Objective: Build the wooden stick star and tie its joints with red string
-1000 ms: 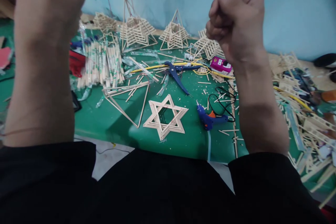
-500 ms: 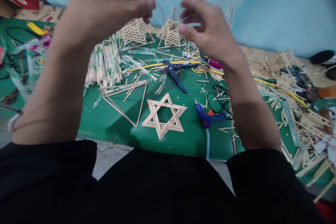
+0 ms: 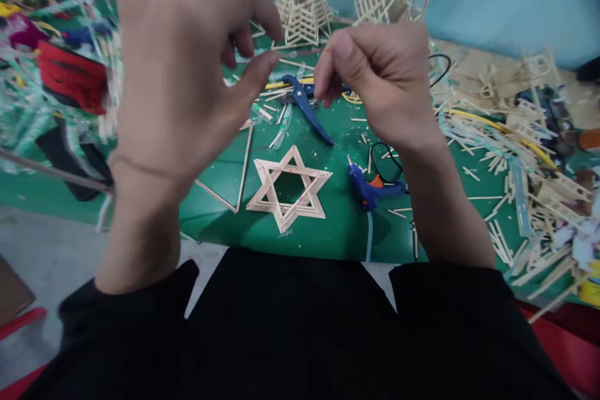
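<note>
My left hand (image 3: 187,69) is raised over the table, its thumb and fingers apart with nothing visible between them. Facing it, my right hand (image 3: 382,75) is closed in a pinch, and a thin reddish string (image 3: 309,51) reaches leftward from its fingertips. Below them on the green table (image 3: 300,244) lies a six-pointed star of stacked thin wooden sticks (image 3: 300,170). To its left is a triangular stick frame (image 3: 244,169), partly hidden by my left hand. A blue glue gun (image 3: 370,190) rests on the right, and blue-handled pliers (image 3: 307,112) lie behind the star.
Two stepped stick structures (image 3: 304,12) stand against the blue wall. Loose sticks (image 3: 504,244) and a yellow cable (image 3: 529,147) cover the right side. A red pouch (image 3: 72,75) sits among plastic wrappers on the left.
The string has passed from my left fingers to my right pinch. My left hand has opened and both hands have come lower in view. The camera view has shifted; the star stays put.
</note>
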Tool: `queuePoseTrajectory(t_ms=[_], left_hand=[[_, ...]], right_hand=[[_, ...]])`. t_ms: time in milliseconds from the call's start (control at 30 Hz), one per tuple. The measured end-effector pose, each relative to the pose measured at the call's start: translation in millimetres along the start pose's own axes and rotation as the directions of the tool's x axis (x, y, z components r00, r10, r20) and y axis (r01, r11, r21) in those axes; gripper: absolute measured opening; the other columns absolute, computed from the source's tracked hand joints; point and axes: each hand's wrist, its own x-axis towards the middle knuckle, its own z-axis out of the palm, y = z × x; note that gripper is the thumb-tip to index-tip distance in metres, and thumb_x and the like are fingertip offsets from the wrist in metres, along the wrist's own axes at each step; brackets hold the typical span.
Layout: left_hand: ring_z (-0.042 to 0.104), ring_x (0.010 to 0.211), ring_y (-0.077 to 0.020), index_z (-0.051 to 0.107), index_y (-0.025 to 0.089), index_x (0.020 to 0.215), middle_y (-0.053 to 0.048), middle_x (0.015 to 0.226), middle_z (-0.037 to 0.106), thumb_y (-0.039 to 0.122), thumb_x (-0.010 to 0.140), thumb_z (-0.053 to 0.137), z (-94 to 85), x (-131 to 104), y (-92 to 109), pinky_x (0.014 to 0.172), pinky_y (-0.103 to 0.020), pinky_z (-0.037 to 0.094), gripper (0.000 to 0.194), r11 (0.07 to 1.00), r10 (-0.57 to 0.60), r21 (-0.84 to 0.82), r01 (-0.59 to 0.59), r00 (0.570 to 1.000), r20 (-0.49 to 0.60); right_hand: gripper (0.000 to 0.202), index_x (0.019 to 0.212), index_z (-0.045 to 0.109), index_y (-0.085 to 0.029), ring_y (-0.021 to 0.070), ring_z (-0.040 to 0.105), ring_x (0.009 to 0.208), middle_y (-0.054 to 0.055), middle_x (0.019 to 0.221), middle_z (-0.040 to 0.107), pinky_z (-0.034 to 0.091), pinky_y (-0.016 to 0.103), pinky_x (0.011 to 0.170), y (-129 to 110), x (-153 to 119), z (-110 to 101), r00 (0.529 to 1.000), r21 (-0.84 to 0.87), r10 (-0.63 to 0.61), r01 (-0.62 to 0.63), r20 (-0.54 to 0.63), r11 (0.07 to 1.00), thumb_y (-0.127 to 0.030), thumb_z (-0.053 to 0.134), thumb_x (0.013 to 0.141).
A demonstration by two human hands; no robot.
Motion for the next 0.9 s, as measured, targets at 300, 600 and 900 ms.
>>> queuePoseTrajectory(t_ms=[300, 600, 900], left_hand=[[0.071, 0.073, -0.0205, 0.078, 0.027, 0.084, -0.002, 0.08, 0.076, 0.044, 0.093, 0.07, 58.3, -41.2, 8.4, 0.065, -0.04, 0.058, 0.021, 0.757, -0.249, -0.64, 0.13, 0.964, -0.098], [0.068, 0.068, -0.0153, 0.075, 0.024, 0.081, 0.0, 0.074, 0.074, 0.039, 0.097, 0.065, 68.2, -42.5, 18.8, 0.064, -0.032, 0.057, 0.024, 0.796, -0.178, -0.602, 0.071, 0.977, -0.12], [0.072, 0.068, -0.021, 0.067, 0.03, 0.129, -0.001, 0.076, 0.073, 0.037, 0.09, 0.075, 39.4, -28.2, 5.0, 0.061, -0.036, 0.06, 0.04, 0.798, -0.016, -0.603, 0.007, 1.0, -0.01]], right_hand=[[0.042, 0.073, 0.06, -0.026, 0.013, 0.063, 0.073, -0.001, 0.075, 0.064, 0.054, 0.032, 0.073, -7.7, -41.3, 23.9, 0.993, 0.017, -0.041, 0.039, 0.109, 0.999, -0.045, 0.042, 0.106], [0.029, 0.081, 0.068, -0.029, 0.0165, 0.066, 0.102, 0.003, 0.105, 0.066, 0.059, 0.034, 0.087, -11.7, -59.7, 21.6, 0.999, 0.034, 0.009, -0.007, -0.042, 0.999, -0.031, 0.049, 0.103], [0.031, 0.067, 0.069, -0.027, 0.024, 0.071, 0.087, 0.005, 0.075, 0.064, 0.062, 0.046, 0.097, 11.7, -38.6, 23.6, 0.932, 0.421, 0.072, 0.092, -0.357, 0.902, -0.034, 0.06, 0.096]])
